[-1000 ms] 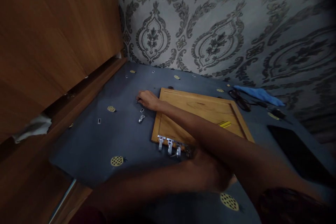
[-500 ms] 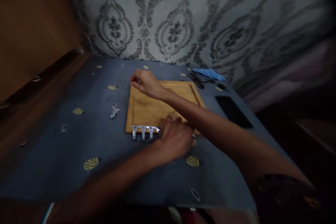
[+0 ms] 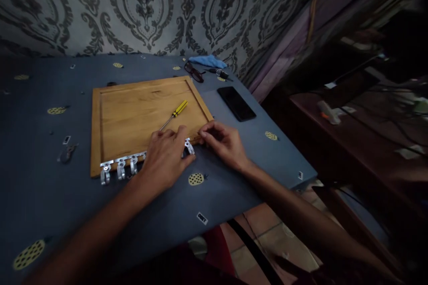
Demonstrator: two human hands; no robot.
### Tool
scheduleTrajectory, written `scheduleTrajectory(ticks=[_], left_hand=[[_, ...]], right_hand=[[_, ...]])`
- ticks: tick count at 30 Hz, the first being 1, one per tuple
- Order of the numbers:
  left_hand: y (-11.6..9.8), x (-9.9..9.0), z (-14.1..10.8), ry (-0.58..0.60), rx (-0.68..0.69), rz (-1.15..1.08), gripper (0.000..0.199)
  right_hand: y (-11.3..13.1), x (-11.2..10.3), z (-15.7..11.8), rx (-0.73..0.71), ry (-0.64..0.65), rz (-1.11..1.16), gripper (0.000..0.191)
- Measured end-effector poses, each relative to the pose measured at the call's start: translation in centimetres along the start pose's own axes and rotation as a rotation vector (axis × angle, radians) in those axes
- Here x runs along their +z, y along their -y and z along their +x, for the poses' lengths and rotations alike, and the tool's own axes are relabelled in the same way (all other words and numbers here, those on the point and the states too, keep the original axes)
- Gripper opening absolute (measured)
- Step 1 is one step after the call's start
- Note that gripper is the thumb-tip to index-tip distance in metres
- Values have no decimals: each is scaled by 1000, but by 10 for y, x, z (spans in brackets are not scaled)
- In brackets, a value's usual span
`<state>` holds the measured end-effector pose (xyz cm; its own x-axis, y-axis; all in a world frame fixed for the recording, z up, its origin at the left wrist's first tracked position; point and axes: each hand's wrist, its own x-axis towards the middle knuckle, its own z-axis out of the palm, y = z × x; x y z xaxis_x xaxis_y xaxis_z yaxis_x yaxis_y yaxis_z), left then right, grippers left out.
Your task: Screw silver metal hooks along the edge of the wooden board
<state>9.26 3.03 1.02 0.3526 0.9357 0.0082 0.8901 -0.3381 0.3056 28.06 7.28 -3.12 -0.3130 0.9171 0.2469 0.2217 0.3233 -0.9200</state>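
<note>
A framed wooden board (image 3: 133,111) lies on the table with a metal hook rail (image 3: 121,160) along its near edge. My left hand (image 3: 165,156) is over the rail, gripping it against the board, fingers on the wood and thumb on the near side by a hook. It hides the middle of the rail. At the board's near right corner, by the rail's end, my right hand (image 3: 227,144) is closed in a pinch. Whatever is between its fingertips is too small to make out. A yellow-handled screwdriver (image 3: 179,109) lies on the board, its shaft pointing toward my left fingers.
Right of the board lies a black phone (image 3: 236,103). Behind it are eyeglasses (image 3: 194,72), keys (image 3: 220,72) and a blue cloth (image 3: 209,61). Left of the board sits a small metal piece (image 3: 67,153). A patterned curtain (image 3: 140,9) hangs along the table's back edge.
My right hand has moved from the board's far left side to its near right corner. My left hand stays over the rail. The view has turned right, and the screwdriver now shows plainly.
</note>
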Motion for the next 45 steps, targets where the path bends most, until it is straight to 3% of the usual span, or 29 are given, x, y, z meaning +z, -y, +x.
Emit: scheduleTrajectory(ticks=[3,9,16,20,32,39,45], left_hand=[[-1,1,0,-8,-17,-5,34],[-2,0,1,6,-20,-56,34],[-2,0,1,14,-40,-89,35],[-1,3,1,-10,-37,-89,33],[0,6,0,-31,-27,-56,34],[0,10,1,-59,-28,-47,32],[2,12,1,-86,-19,-79,31]], right_hand=[[-2,-3,-5,-59,79,-50,23],[2,-8,12,-220,277,-176,12],[3,-8,23,-149,379,-130,7],[1,-6,20,-142,375,-106,9],[-4,-9,8,-369,356,-356,10],[-4,-10,7,-341,357,-343,10],[-6,-8,4,-214,238,-184,8]])
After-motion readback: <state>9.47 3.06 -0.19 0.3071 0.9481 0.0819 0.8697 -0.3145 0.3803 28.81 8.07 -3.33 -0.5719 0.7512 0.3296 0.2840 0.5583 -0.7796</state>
